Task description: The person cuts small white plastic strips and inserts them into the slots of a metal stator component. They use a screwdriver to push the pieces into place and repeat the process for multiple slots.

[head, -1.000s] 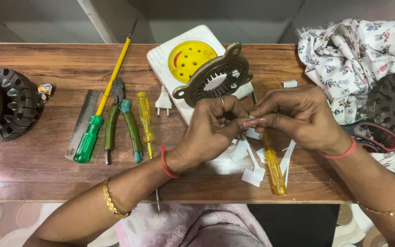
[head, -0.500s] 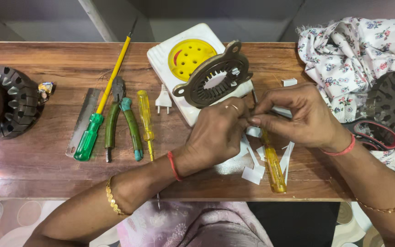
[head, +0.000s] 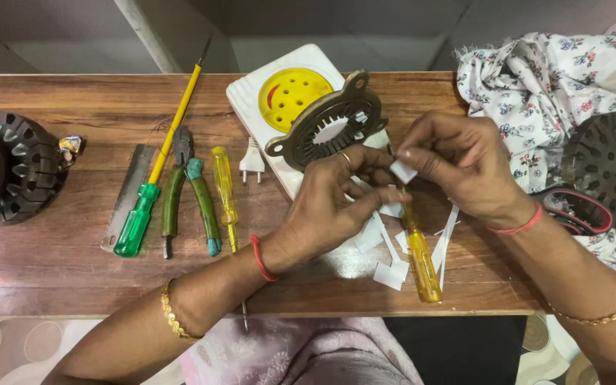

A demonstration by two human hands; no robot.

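Your right hand (head: 465,167) pinches a small white paper strip (head: 403,171); your left hand (head: 340,207), fingers curled, steadies the grey slotted metal ring (head: 336,128) just left of it on the counter (head: 73,150).

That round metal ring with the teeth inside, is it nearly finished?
Can't tell how near. Done: cut white paper strips lie on the wooden table. In hand: the right hand pinches one small white paper piece by the toothed grey metal ring, which the left hand touches. Left: those loose strips.
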